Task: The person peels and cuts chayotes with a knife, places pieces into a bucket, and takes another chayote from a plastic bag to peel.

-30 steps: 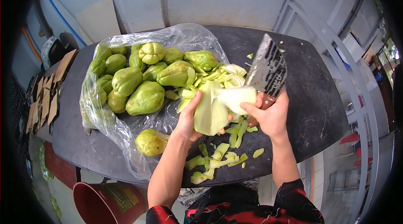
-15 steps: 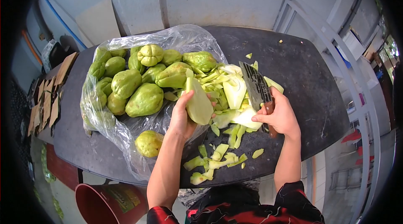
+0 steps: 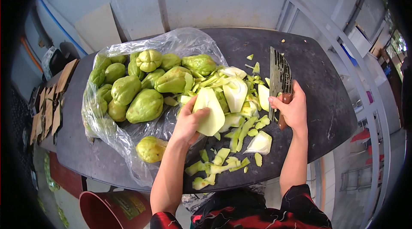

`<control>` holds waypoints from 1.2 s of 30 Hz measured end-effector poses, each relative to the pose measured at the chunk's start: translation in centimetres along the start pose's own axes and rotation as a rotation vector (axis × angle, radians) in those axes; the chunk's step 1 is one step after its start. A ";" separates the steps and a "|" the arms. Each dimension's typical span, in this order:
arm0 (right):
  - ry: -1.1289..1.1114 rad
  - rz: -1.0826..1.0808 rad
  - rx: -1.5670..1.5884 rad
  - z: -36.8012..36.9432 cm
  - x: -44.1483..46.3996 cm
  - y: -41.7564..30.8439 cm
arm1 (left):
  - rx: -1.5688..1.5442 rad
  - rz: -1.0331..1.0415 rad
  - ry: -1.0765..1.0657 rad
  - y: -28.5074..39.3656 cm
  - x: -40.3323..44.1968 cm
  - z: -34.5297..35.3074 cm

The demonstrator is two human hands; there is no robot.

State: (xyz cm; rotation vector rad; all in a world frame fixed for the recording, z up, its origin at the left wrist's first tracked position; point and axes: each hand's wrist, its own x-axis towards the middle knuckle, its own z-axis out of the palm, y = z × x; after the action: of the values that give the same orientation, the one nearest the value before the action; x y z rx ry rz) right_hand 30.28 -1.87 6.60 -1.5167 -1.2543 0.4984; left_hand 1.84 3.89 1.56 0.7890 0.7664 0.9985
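Note:
My left hand (image 3: 187,122) grips a peeled chayote piece (image 3: 211,116), its pale green flat face turned up and the thumb pressed on it. My right hand (image 3: 292,108) is closed around the brown wooden handle of a broad kitchen knife (image 3: 280,73). The blade points away from me, upright and apart from the chayote, with dark patches over its side. Between the hands lie green peelings (image 3: 240,132) and cut white chayote pieces (image 3: 235,95). Another cut piece (image 3: 260,143) rests on the dark table nearer to me.
A clear plastic bag (image 3: 128,151) full of whole green chayotes (image 3: 146,103) spreads over the left of the table (image 3: 317,96). One yellowish chayote (image 3: 151,149) sits at its front. A red bucket (image 3: 98,212) stands below the front edge. Metal railing (image 3: 356,66) runs along the right.
The knife has moved slightly right, its blade now more upright. The chayote in my left hand has turned its flat face up. A cut white piece now lies nearer to me.

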 end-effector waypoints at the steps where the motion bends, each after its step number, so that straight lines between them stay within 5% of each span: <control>1: -0.001 0.003 0.032 0.0 0.1 0.2 | 0.002 0.002 -0.001 0.4 -0.1 -0.2; 10: 0.005 0.036 0.137 -0.1 0.6 1.1 | -0.125 0.533 0.423 9.0 -11.5 -7.9; 15: 0.000 0.049 0.101 0.2 0.5 0.7 | -0.100 1.021 0.856 7.8 -27.7 -26.2; 20: -0.047 0.027 0.062 0.2 0.8 1.3 | -0.336 0.706 1.437 -2.5 -44.4 -45.5; 25: -0.025 0.018 0.090 0.8 0.5 0.6 | -0.438 0.485 1.929 -8.7 -50.5 -49.5; 28: -0.028 0.002 0.095 1.0 0.4 0.5 | -0.733 0.492 1.711 -12.1 -54.8 -55.1; 31: -0.025 -0.004 0.098 1.1 0.3 0.6 | -0.619 0.470 1.853 -12.8 -53.4 -54.1; 33: -0.022 0.003 0.085 1.1 0.5 0.8 | -0.734 0.395 1.728 -11.9 -52.6 -53.8; 35: -0.017 0.019 0.078 1.1 0.5 0.9 | -0.057 0.203 1.647 -11.4 -51.4 -53.1; 36: -0.020 0.017 0.093 1.1 0.6 1.0 | 0.006 0.107 1.563 -10.6 -50.4 -53.0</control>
State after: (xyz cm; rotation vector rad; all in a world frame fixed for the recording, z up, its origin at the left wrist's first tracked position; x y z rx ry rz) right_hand 30.06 -0.79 5.50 -1.4483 -1.2182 0.5766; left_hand -55.59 -34.74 -24.35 -0.1271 2.0379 1.6570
